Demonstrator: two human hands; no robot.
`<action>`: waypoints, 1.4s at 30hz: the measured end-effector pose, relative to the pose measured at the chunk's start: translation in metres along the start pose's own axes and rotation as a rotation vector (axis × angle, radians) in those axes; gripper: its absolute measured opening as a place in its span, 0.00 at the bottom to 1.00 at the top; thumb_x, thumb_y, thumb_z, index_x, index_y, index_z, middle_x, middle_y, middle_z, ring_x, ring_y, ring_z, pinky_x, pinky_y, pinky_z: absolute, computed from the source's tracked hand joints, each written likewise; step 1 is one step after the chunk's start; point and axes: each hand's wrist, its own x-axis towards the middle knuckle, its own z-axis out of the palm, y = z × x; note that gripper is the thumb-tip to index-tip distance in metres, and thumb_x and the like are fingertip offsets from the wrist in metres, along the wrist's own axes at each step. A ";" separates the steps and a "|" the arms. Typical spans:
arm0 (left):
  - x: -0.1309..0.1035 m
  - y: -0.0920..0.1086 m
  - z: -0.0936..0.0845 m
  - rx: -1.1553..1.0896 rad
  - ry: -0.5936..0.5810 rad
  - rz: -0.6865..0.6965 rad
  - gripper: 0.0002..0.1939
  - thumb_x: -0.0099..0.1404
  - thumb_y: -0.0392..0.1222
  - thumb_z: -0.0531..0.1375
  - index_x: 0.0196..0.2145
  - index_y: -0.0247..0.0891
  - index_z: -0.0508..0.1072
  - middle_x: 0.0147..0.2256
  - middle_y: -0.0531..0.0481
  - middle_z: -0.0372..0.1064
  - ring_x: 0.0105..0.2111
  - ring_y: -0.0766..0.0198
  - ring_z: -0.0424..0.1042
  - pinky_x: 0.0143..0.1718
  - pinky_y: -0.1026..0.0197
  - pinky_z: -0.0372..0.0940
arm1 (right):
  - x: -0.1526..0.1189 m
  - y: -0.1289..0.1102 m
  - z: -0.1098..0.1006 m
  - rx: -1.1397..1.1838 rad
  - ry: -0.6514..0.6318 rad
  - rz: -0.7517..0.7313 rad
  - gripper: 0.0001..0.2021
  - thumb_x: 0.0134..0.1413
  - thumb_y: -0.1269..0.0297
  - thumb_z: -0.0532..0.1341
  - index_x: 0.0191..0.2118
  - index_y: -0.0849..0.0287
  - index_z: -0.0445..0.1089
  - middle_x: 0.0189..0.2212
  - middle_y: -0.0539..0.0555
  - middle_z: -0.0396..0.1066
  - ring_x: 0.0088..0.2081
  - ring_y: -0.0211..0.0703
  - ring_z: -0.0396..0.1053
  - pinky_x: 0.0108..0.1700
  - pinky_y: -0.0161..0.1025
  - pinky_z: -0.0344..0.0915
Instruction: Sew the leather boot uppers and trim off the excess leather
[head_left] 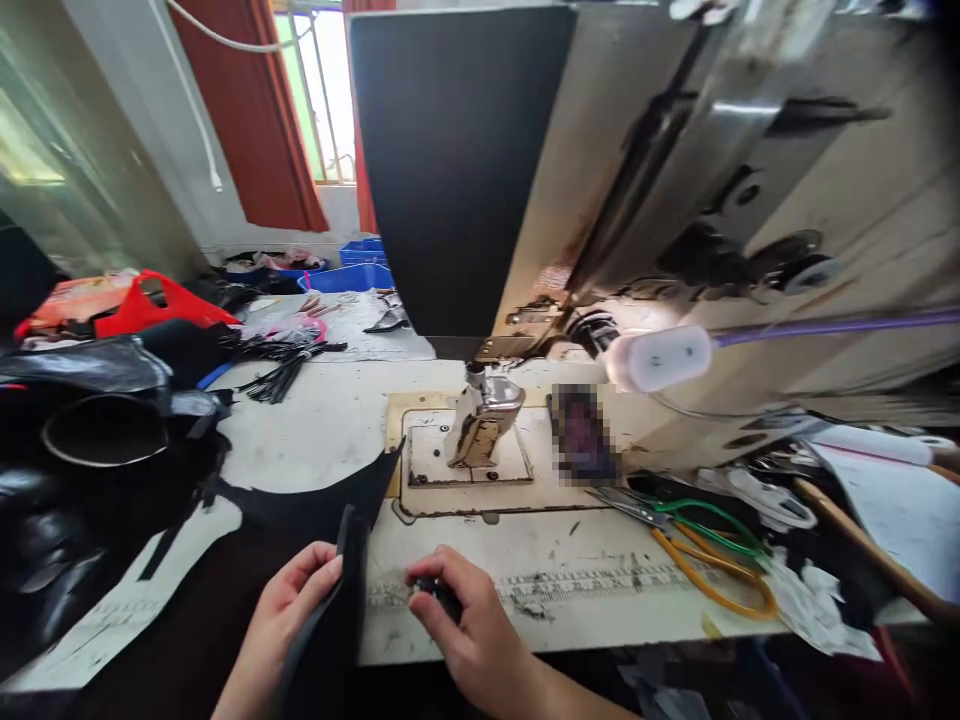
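My left hand [296,595] pinches the folded edge of a black sheet of leather-like material [296,515], which spreads left across the table and hangs over its front edge. To the right, my right hand [469,620] is closed around a small black object [435,588], mostly hidden by the fingers; its kind does not show. Both hands are in front of a sewing machine's post [486,420], which stands on a metal base plate [420,475]. The right hand is apart from the black material, over a ruler strip [555,582] on the tabletop.
Scissors [690,535] with green and yellow handles lie at right. A pixelated dark rectangle [585,435] is beside the post. The machine head [637,170] and a white lamp [664,358] hang above. Black leather goods [97,450] pile up at left; black strips [289,365] lie behind.
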 end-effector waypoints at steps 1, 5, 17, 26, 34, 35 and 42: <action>0.001 -0.002 -0.002 -0.013 0.005 0.005 0.26 0.43 0.59 0.72 0.25 0.36 0.68 0.18 0.60 0.60 0.18 0.75 0.55 0.20 0.72 0.51 | 0.003 0.002 0.005 -0.012 0.000 -0.013 0.11 0.61 0.58 0.58 0.40 0.60 0.71 0.31 0.53 0.69 0.33 0.40 0.67 0.36 0.36 0.60; 0.005 -0.009 -0.007 -0.080 -0.015 0.018 0.26 0.44 0.58 0.72 0.24 0.35 0.67 0.18 0.60 0.59 0.18 0.76 0.54 0.20 0.73 0.50 | 0.017 0.006 0.023 -0.047 0.021 -0.025 0.11 0.61 0.58 0.58 0.38 0.61 0.70 0.31 0.53 0.70 0.32 0.41 0.67 0.36 0.37 0.60; 0.005 -0.014 -0.013 -0.204 -0.090 0.036 0.23 0.46 0.55 0.72 0.25 0.35 0.69 0.18 0.58 0.61 0.19 0.76 0.56 0.21 0.73 0.52 | 0.043 -0.002 0.038 0.045 0.117 0.075 0.12 0.59 0.56 0.59 0.32 0.60 0.69 0.27 0.51 0.69 0.29 0.39 0.66 0.33 0.35 0.61; 0.007 -0.016 -0.015 -0.244 -0.059 0.033 0.24 0.44 0.56 0.72 0.26 0.36 0.69 0.18 0.58 0.61 0.17 0.76 0.57 0.19 0.73 0.52 | 0.043 -0.014 0.046 -0.011 0.138 0.077 0.13 0.59 0.54 0.59 0.31 0.60 0.68 0.25 0.50 0.67 0.28 0.38 0.64 0.31 0.35 0.61; 0.038 -0.020 -0.005 0.001 -0.012 0.168 0.28 0.50 0.66 0.65 0.37 0.40 0.69 0.21 0.59 0.66 0.23 0.67 0.68 0.24 0.70 0.63 | 0.014 0.050 -0.049 -0.453 0.562 0.113 0.17 0.58 0.63 0.55 0.51 0.61 0.66 0.44 0.61 0.69 0.47 0.50 0.69 0.52 0.48 0.66; 0.045 -0.019 0.003 0.058 -0.004 0.207 0.28 0.53 0.66 0.63 0.39 0.40 0.69 0.22 0.58 0.68 0.24 0.66 0.69 0.26 0.68 0.64 | 0.011 0.055 -0.062 -0.498 0.582 0.107 0.20 0.56 0.64 0.55 0.54 0.61 0.65 0.46 0.62 0.69 0.49 0.52 0.68 0.53 0.49 0.65; 0.076 -0.037 0.062 0.538 -0.214 0.532 0.16 0.54 0.56 0.66 0.35 0.44 0.77 0.36 0.48 0.78 0.40 0.50 0.76 0.43 0.54 0.69 | -0.008 0.035 -0.094 -0.814 0.510 0.057 0.21 0.63 0.66 0.51 0.61 0.60 0.59 0.58 0.62 0.61 0.61 0.49 0.58 0.62 0.47 0.58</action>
